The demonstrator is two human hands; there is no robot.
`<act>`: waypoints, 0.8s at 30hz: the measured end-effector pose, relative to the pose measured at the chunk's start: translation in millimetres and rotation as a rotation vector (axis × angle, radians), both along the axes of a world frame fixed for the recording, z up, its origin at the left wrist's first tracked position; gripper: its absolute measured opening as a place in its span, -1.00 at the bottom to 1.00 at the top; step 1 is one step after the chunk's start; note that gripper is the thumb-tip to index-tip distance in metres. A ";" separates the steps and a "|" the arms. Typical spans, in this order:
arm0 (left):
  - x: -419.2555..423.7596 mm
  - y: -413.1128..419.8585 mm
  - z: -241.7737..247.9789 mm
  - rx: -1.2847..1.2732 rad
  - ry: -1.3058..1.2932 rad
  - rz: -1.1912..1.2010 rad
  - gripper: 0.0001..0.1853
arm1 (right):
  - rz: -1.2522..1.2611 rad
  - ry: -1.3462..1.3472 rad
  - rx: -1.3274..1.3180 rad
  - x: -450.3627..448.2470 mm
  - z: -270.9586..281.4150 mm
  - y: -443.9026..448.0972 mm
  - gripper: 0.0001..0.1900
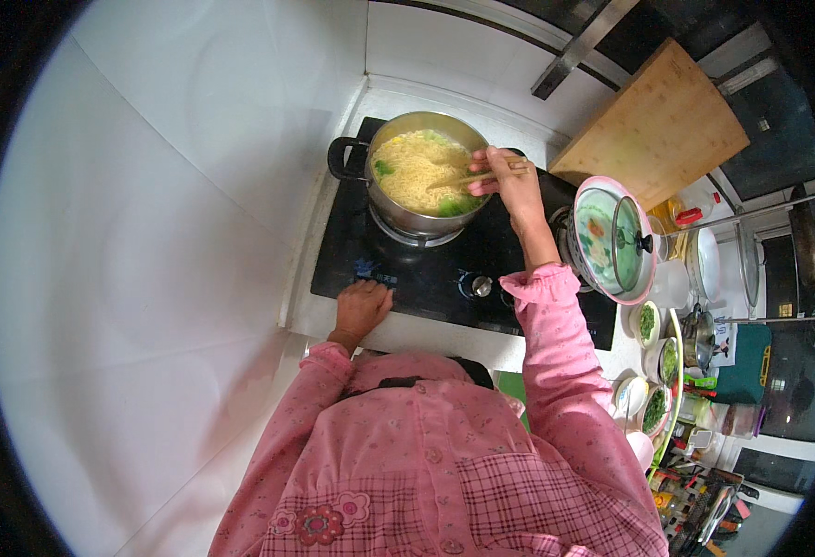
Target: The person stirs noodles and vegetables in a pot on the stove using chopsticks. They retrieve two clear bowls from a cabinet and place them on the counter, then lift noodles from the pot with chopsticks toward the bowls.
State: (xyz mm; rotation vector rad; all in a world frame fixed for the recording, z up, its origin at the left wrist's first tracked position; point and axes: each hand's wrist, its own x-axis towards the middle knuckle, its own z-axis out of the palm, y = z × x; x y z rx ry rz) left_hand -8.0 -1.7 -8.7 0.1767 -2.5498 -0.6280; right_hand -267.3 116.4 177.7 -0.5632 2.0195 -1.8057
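A metal pot [414, 220] with black handles stands on the left burner of a black glass gas hob [421, 278]. Noodles [421, 163] with green leaves fill it. My right hand [508, 181] is over the pot's right rim, closed around wooden chopsticks [457, 182] whose tips reach into the noodles. My left hand [363, 306] rests at the hob's front left edge, fingers curled; whether anything is under them cannot be seen.
Right of the pot, an enamel basin [592, 209] holds a glass lid [627, 244]. A wooden cutting board [658, 125] leans behind. Bowls of chopped greens [647, 322] line the right counter. A control knob [482, 285] is on the hob's front; a white wall [170, 209] rises at left.
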 end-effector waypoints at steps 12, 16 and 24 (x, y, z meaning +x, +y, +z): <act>1.3 -0.3 1.7 0.010 -0.007 -0.002 -0.74 | -0.083 -0.429 -0.127 -16.1 -16.5 44.9 -0.62; 2.1 -1.0 -0.4 0.029 -0.005 -0.016 -0.73 | -0.149 -0.635 -0.234 -16.9 -31.8 53.3 -0.64; 0.6 0.6 4.2 0.016 -0.012 -0.002 -0.73 | -0.213 -1.020 -0.634 -19.5 -50.3 60.2 -0.70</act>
